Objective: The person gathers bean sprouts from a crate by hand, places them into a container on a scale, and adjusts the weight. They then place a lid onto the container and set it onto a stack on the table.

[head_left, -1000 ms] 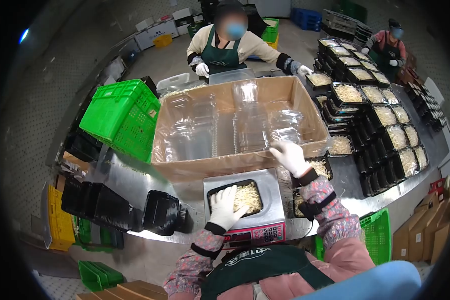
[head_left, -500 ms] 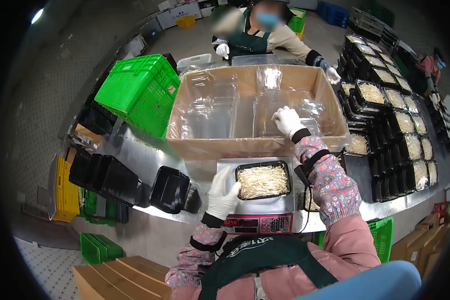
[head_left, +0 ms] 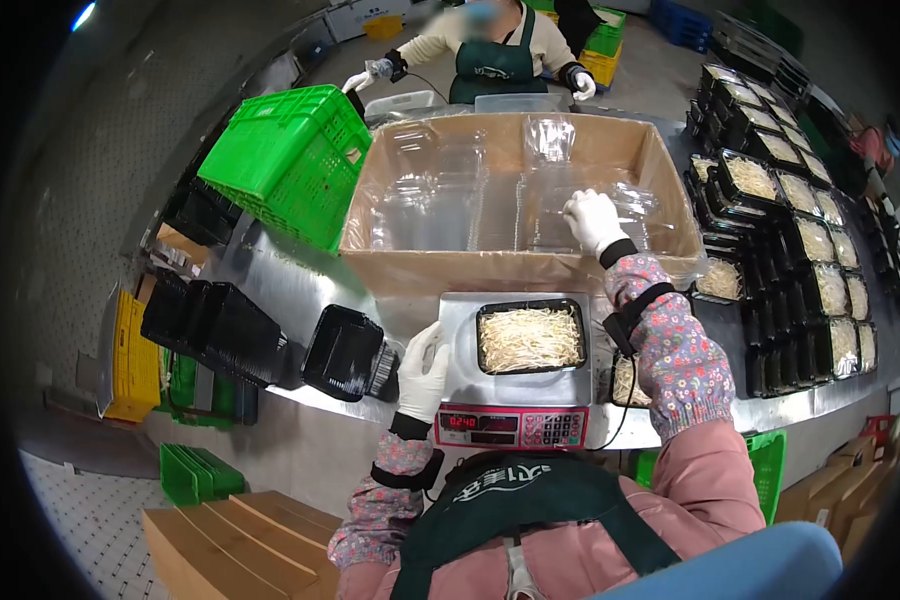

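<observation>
A black tray of bean sprouts (head_left: 530, 338) sits on the steel plate of a scale (head_left: 515, 425) with a red front panel and lit digits. My gloved left hand (head_left: 423, 378) is beside the plate's left edge, fingers apart and holding nothing. Over the cardboard box (head_left: 450, 270), my gloved right hand (head_left: 594, 222) has its fingers curled at a stack of clear plastic lids (head_left: 555, 215). The fingertips seem to pinch a lid, though the clear plastic makes the contact hard to see. More clear lids (head_left: 425, 210) fill the box's left part.
Nested black trays (head_left: 215, 330) and a separate black tray stack (head_left: 342, 352) stand at left. A green crate (head_left: 285, 160) leans beside the box. Lidded sprout packs (head_left: 820, 270) are piled at right. Across the table, a person (head_left: 495, 60) wears a dark green apron.
My left hand has drawn back from the sprout tray to the scale's left side. My right hand remains at the lids. The person opposite has shifted left, arms spread.
</observation>
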`<action>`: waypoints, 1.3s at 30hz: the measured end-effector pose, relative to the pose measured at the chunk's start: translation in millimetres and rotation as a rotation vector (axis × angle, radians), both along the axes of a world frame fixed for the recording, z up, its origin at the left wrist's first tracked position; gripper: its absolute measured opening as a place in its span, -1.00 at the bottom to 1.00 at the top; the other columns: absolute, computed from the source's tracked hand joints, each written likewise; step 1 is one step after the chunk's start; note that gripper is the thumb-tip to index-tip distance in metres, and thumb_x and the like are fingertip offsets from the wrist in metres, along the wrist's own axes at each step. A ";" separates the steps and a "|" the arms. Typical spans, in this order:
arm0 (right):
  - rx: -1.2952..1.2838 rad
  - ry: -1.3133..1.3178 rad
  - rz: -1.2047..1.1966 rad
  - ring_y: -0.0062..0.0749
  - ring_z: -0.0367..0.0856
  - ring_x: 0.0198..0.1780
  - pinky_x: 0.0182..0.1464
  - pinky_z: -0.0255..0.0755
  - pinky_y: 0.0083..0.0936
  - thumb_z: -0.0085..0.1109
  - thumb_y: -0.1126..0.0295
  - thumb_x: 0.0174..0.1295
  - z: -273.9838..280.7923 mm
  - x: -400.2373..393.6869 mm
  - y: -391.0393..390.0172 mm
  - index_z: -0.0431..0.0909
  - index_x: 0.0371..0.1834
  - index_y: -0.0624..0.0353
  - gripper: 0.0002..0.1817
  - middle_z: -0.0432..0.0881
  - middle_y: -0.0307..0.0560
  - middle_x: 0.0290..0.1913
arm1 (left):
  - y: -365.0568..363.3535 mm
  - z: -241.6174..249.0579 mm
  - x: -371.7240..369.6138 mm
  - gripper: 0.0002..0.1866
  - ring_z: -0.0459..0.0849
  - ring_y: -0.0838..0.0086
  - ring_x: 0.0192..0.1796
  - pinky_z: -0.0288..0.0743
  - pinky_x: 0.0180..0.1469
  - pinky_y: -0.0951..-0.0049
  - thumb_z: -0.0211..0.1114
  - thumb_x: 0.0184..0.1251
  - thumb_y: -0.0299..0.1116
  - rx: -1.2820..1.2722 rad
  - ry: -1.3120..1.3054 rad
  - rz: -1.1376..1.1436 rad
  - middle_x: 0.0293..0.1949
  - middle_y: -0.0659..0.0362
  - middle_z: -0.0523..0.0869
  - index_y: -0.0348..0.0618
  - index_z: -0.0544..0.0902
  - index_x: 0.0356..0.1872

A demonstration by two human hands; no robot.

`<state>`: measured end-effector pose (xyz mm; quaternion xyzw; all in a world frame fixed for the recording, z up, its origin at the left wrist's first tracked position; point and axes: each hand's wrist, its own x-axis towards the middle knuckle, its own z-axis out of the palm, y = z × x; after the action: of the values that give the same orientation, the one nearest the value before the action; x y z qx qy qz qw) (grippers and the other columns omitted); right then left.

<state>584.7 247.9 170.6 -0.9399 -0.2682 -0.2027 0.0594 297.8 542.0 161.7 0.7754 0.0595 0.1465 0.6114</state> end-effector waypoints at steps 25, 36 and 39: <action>0.400 0.354 -0.149 -0.04 0.70 -0.29 -0.23 0.54 -0.22 0.09 0.11 0.38 -47.7 -179.9 -7.8 0.56 0.05 0.08 -0.66 0.69 0.10 -0.35 | -39.1 -39.8 68.5 -0.75 0.74 0.40 -0.22 0.58 -0.13 0.45 0.40 0.24 -0.32 0.492 -0.038 0.132 -0.24 0.18 0.75 -0.09 0.74 -0.08; 1.346 0.871 -0.072 -0.62 0.53 -0.27 -0.16 0.43 -0.56 0.24 0.34 0.33 -119.4 -150.5 1.7 0.61 -0.22 0.32 -0.78 0.67 -0.21 -0.32 | -19.3 -92.1 91.2 -0.76 0.68 0.54 -0.26 0.54 -0.20 0.52 0.46 0.16 -0.40 -0.179 0.079 -0.049 -0.28 0.18 0.76 -0.32 0.73 -0.20; 1.186 0.716 -0.012 -0.63 0.55 -0.42 -0.36 0.44 -0.59 0.30 0.22 0.31 -122.6 -151.1 -5.5 0.55 -0.20 0.29 -0.70 0.66 -0.18 -0.35 | -23.4 -83.7 83.7 -0.67 0.69 0.52 -0.26 0.57 -0.26 0.50 0.49 0.18 -0.33 -0.189 0.115 -0.043 -0.23 0.12 0.74 -0.34 0.69 -0.13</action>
<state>433.6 242.3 48.1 -0.7591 -0.0708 0.0073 0.6471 381.5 518.7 78.0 0.7225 0.0912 0.0823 0.6803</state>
